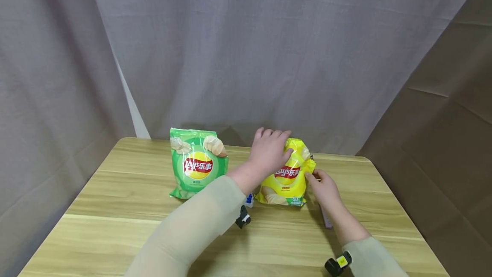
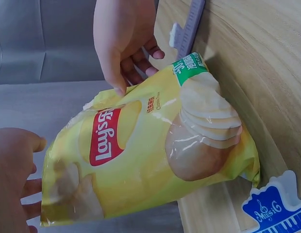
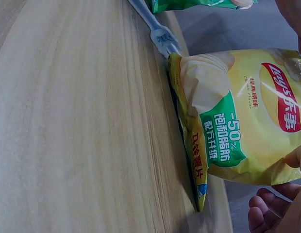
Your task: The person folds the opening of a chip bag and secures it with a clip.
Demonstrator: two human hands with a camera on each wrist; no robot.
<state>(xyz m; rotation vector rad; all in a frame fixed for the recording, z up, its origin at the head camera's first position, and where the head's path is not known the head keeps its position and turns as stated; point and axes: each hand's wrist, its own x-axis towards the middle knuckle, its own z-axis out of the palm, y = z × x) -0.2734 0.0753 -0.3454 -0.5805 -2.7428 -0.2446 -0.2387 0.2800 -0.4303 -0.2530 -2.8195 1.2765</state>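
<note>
A yellow Lay's chip bag (image 1: 288,186) stands upright on the wooden table, its printed front toward me. My left hand (image 1: 267,152) grips its upper left edge, thumb at the front and fingers reaching behind. At the bag's right side edge, my right hand (image 1: 326,188) pinches the film; the right wrist view shows its thumb (image 3: 295,158) on the front with curled fingers just below. To the left stands a green Lay's chip bag (image 1: 200,157), touched by neither hand.
A blue-and-white piece printed "Music" with piano keys (image 2: 269,211) lies by the yellow bag's lower left corner. A purple ruler-like strip (image 2: 192,26) lies on the table near my right hand. Grey curtain (image 1: 246,54) hangs behind the table's back edge.
</note>
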